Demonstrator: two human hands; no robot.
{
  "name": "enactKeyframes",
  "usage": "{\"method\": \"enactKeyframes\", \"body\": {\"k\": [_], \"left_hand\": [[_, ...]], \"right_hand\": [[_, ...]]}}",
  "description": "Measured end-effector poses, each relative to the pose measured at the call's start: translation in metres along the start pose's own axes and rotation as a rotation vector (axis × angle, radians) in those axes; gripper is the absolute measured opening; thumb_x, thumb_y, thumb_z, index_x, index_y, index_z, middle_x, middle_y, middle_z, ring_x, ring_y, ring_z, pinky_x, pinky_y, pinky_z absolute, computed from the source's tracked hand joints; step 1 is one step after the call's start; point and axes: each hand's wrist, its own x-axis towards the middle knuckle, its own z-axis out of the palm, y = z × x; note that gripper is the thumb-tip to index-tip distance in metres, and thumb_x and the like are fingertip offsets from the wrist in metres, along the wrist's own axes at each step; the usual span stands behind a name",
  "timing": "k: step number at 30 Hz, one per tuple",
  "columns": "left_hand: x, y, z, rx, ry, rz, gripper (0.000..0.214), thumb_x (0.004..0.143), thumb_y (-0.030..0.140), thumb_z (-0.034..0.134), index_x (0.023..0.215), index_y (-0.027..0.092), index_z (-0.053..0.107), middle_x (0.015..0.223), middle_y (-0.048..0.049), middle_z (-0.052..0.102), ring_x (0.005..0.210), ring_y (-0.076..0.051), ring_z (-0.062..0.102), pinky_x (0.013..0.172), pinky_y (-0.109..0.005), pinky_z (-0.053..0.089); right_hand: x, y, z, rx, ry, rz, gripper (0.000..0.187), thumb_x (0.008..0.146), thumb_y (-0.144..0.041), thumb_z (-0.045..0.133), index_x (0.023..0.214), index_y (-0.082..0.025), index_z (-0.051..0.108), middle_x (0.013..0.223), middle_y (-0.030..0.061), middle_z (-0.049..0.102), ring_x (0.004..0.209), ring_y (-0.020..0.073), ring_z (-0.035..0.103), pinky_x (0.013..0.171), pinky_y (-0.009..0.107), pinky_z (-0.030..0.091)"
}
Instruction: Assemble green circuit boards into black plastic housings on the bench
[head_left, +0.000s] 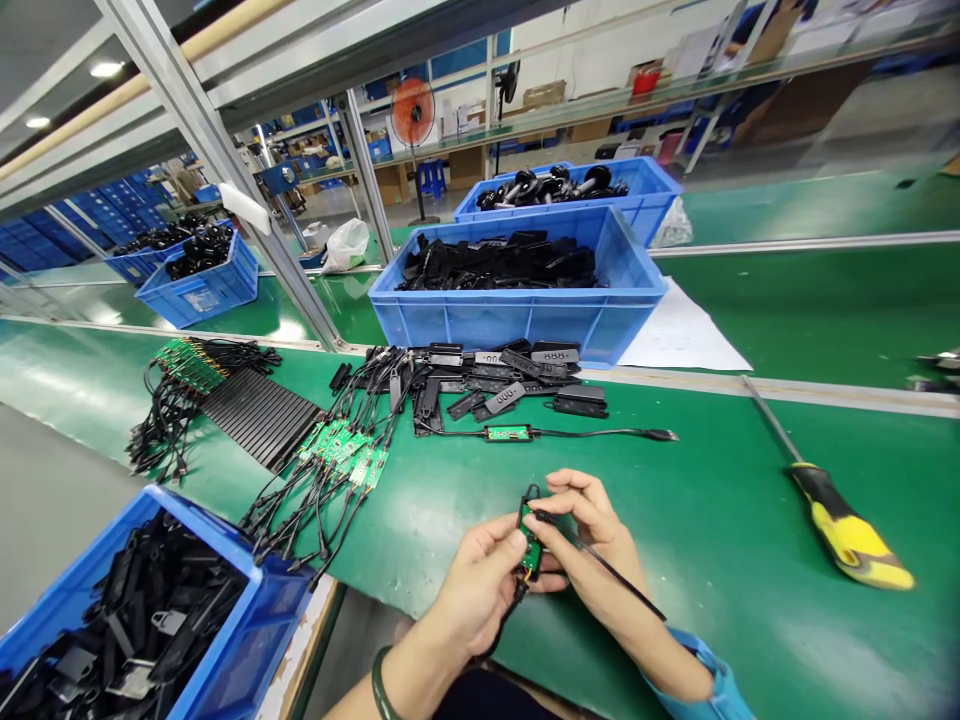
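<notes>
We pinch small green circuit board (531, 540) upright, long axis away from us, between left hand (480, 590) and right hand (592, 545); black plastic housings (495, 385) lie beyond on green tabletop (720, 520).

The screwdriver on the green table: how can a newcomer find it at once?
Start at the big blue bin of black parts, then look right along the green table. The screwdriver lies there alone, the only thing with a yellow and black handle.

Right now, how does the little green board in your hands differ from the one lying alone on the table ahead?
The held board stands upright, pinched between the left hand and the right hand; the lone board lies flat, untouched. The lone board's cable stretches straight out to the right; the held board's cable hangs down between the hands. Both are small green boards with black cables.
</notes>
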Motion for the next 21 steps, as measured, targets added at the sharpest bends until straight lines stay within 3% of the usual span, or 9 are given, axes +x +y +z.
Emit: {"method": "enactKeyframes", "body": {"k": [3, 6, 9, 15, 19, 21], "left_hand": [[0.002, -0.005, -0.002, 0.186, 0.066, 0.101, 0.05, 0.074, 0.05, 0.079, 0.101, 0.011, 0.065, 0.08, -0.0075, 0.07, 0.064, -0.016, 0.067, 0.066, -0.029, 0.056], [0.003, -0.006, -0.004, 0.332, 0.117, 0.165, 0.048, 0.077, 0.056, 0.074, 0.092, 0.013, 0.059, 0.07, -0.0033, 0.066, 0.058, -0.013, 0.064, 0.062, -0.025, 0.055], [0.003, -0.005, -0.007, 0.365, 0.129, 0.167, 0.049, 0.076, 0.059, 0.073, 0.088, 0.017, 0.05, 0.069, -0.0017, 0.067, 0.059, -0.014, 0.066, 0.063, -0.026, 0.056], [0.006, -0.008, -0.008, 0.383, 0.153, 0.149, 0.053, 0.072, 0.063, 0.074, 0.081, 0.019, 0.045, 0.064, -0.0005, 0.067, 0.055, -0.014, 0.066, 0.062, -0.027, 0.056], [0.01, -0.007, -0.011, 0.378, 0.15, 0.108, 0.053, 0.071, 0.062, 0.075, 0.082, 0.019, 0.046, 0.065, -0.0008, 0.067, 0.057, -0.013, 0.066, 0.063, -0.026, 0.056], [0.012, 0.0, -0.015, 0.42, 0.142, 0.083, 0.048, 0.072, 0.057, 0.075, 0.084, 0.018, 0.051, 0.074, -0.003, 0.067, 0.064, -0.015, 0.067, 0.063, -0.026, 0.056]], "right_hand": [[-0.002, -0.005, 0.004, 0.023, 0.056, 0.035, 0.026, 0.076, -0.039, 0.07, 0.097, -0.024, 0.069, 0.111, 0.0085, 0.056, 0.095, 0.0215, 0.059, 0.078, 0.034, 0.053], [-0.001, -0.013, 0.005, 0.091, -0.024, 0.122, 0.042, 0.079, -0.041, 0.065, 0.118, -0.024, 0.063, 0.104, 0.007, 0.064, 0.091, 0.0198, 0.062, 0.078, 0.032, 0.054], [0.0, -0.018, 0.005, 0.148, -0.127, 0.186, 0.038, 0.081, -0.043, 0.061, 0.111, -0.022, 0.067, 0.101, 0.0071, 0.069, 0.088, 0.0198, 0.066, 0.079, 0.031, 0.055], [-0.005, -0.016, 0.014, 0.199, -0.094, 0.292, 0.03, 0.079, -0.045, 0.059, 0.093, -0.019, 0.066, 0.083, 0.0057, 0.069, 0.06, 0.0155, 0.06, 0.05, 0.026, 0.049], [-0.003, -0.014, 0.013, 0.164, -0.049, 0.27, 0.032, 0.079, -0.047, 0.06, 0.093, -0.019, 0.066, 0.086, 0.0074, 0.07, 0.071, 0.019, 0.065, 0.057, 0.027, 0.052], [0.001, -0.016, 0.004, 0.133, -0.087, 0.261, 0.034, 0.077, -0.051, 0.062, 0.091, -0.02, 0.067, 0.087, 0.0071, 0.071, 0.074, 0.0198, 0.065, 0.061, 0.028, 0.053]]}}
